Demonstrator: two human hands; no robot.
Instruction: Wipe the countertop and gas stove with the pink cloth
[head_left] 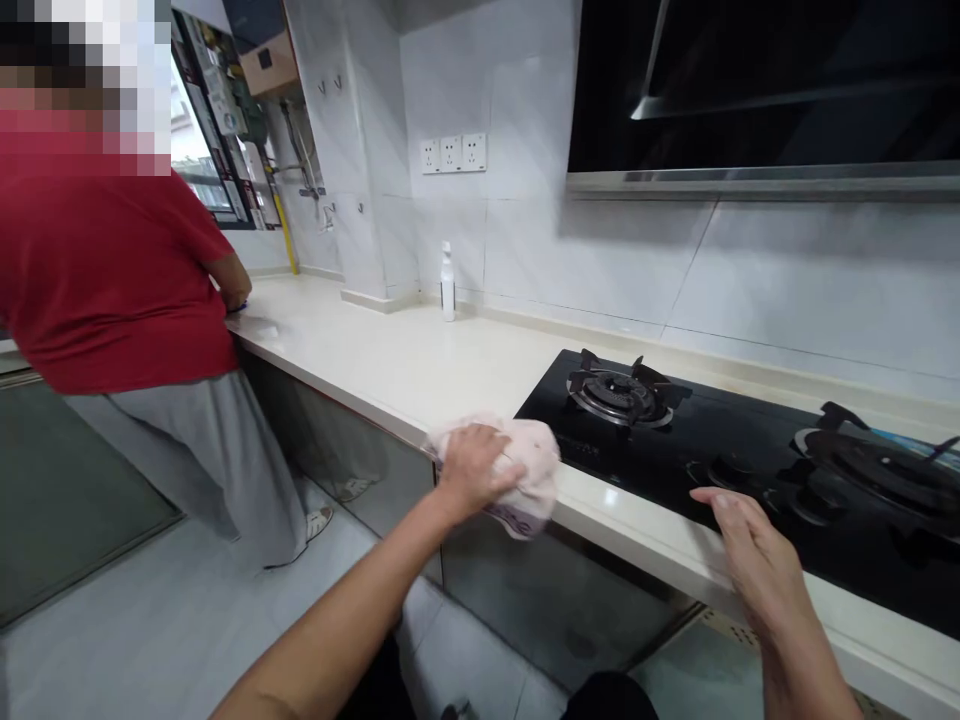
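My left hand [474, 466] is closed on a pale pink cloth [529, 470], pressing it on the front edge of the cream countertop [390, 360], just left of the black glass gas hob [750, 470]. My right hand [754, 560] lies flat with fingers stretched out on the counter's front edge, fingertips touching the hob's near border beside the control knobs [731, 472]. It holds nothing.
The hob has a left burner [621, 392] and a right burner [881, 465]. A white spray bottle [448, 283] stands by the tiled wall. A range hood [765, 90] hangs above. A person in a red shirt [105, 270] stands at the counter's far left end.
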